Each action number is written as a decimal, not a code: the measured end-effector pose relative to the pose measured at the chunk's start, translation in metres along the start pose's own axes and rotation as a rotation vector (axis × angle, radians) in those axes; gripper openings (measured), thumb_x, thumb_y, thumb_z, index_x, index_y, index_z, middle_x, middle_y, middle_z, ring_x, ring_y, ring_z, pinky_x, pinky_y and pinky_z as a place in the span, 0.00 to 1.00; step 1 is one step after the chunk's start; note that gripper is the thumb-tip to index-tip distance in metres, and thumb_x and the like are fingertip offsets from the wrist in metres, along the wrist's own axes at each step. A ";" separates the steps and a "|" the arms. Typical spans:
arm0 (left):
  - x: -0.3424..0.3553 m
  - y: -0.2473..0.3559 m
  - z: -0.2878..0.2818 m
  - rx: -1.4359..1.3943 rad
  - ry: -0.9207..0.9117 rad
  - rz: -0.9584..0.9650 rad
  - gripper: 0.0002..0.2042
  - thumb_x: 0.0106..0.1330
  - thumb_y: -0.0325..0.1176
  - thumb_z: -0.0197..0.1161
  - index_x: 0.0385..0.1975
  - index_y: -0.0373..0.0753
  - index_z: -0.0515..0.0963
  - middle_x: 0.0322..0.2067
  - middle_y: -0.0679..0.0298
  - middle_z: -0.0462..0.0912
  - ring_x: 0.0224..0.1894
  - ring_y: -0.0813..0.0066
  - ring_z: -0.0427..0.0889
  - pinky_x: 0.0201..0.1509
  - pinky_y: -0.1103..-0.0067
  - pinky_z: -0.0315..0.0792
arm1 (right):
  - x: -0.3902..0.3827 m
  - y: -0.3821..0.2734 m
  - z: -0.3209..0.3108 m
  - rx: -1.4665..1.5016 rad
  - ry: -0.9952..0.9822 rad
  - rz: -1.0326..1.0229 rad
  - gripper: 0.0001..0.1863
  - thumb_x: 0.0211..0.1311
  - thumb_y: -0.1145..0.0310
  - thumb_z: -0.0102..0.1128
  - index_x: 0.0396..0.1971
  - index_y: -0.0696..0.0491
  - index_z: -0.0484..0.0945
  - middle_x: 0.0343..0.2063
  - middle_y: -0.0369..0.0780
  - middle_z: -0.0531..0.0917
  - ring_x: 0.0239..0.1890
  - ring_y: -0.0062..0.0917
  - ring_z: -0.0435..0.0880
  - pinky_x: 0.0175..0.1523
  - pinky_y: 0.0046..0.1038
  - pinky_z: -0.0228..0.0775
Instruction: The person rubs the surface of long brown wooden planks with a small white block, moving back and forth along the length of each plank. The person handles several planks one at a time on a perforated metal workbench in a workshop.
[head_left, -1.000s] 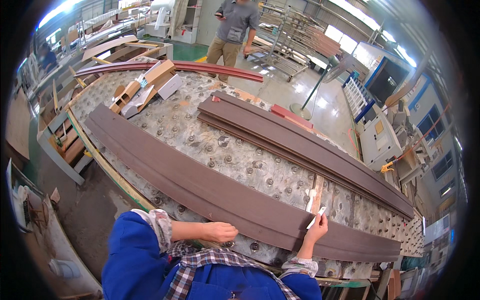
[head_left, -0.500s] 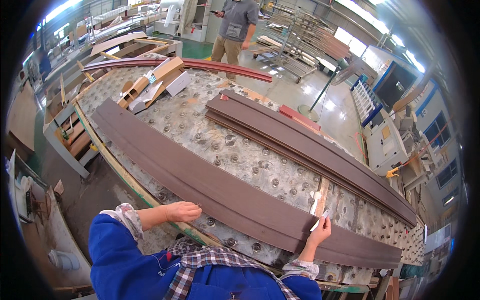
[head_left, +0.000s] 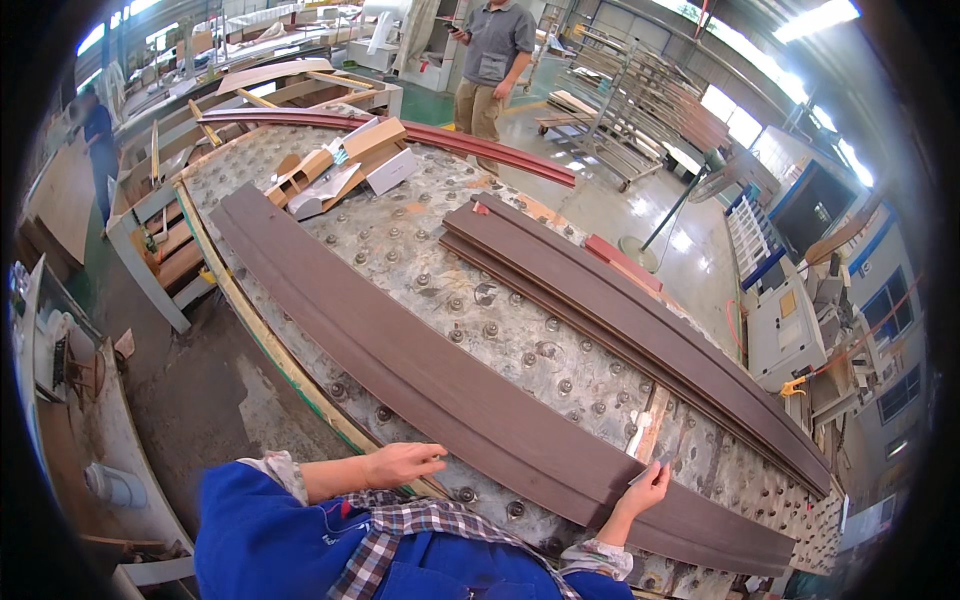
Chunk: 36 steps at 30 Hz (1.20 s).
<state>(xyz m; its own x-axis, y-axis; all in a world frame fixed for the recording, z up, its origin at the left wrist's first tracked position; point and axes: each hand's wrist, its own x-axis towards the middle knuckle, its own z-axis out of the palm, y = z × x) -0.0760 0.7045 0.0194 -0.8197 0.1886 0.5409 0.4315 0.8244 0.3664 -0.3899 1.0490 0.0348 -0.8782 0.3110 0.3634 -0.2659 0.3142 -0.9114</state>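
Note:
A long, curved dark-brown panel [head_left: 430,385] lies diagonally across the table in front of me, a raised ridge running along it. My left hand [head_left: 403,463] is beside the panel's near edge, apart from it. Its fingers are bent and drawn together; whatever they may hold is too small to make out. Over the panel's right part, my right hand [head_left: 645,492] pinches a small, thin, pale flat piece [head_left: 638,477] between thumb and fingers. Farther back lie stacked brown profiled panels [head_left: 620,310], with a little red scrap on their left end.
The metal table [head_left: 400,270] is studded with ball rollers. Open cardboard boxes [head_left: 345,165] sit at its far left, near long reddish strips [head_left: 470,150]. Behind stands a person [head_left: 493,60] holding a phone. A pedestal fan [head_left: 690,190] and a grey cabinet [head_left: 785,325] are at right.
The view has shifted, so the scene sits farther right and lower. The pale piece in my right hand has turned and shows less. My left hand remains near the panel's near edge.

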 end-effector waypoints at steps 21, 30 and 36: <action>0.038 0.016 0.014 0.143 0.094 0.015 0.16 0.57 0.38 0.68 0.42 0.39 0.78 0.58 0.54 0.73 0.56 0.58 0.75 0.60 0.64 0.68 | 0.004 0.002 0.001 0.166 -0.067 0.045 0.11 0.72 0.65 0.46 0.34 0.58 0.71 0.25 0.36 0.76 0.24 0.17 0.72 0.30 0.21 0.66; 0.078 0.007 0.008 0.192 -0.136 -0.071 0.39 0.54 0.61 0.64 0.61 0.40 0.68 0.67 0.50 0.59 0.70 0.52 0.57 0.72 0.59 0.50 | 0.023 0.013 0.017 0.154 -0.226 -0.041 0.11 0.71 0.67 0.48 0.35 0.59 0.75 0.31 0.35 0.80 0.29 0.16 0.74 0.37 0.22 0.67; 0.101 0.006 0.031 0.237 -0.229 -0.113 0.44 0.51 0.63 0.64 0.64 0.39 0.65 0.66 0.51 0.61 0.69 0.52 0.58 0.72 0.57 0.49 | 0.058 0.014 0.040 -0.359 -0.613 -0.191 0.11 0.67 0.66 0.50 0.36 0.59 0.77 0.31 0.40 0.82 0.32 0.28 0.79 0.41 0.31 0.70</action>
<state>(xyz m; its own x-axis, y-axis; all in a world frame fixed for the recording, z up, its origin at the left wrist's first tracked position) -0.1676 0.7447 0.0525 -0.9323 0.1817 0.3129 0.2556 0.9427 0.2142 -0.4602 1.0355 0.0350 -0.9223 -0.3026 0.2403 -0.3820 0.6200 -0.6853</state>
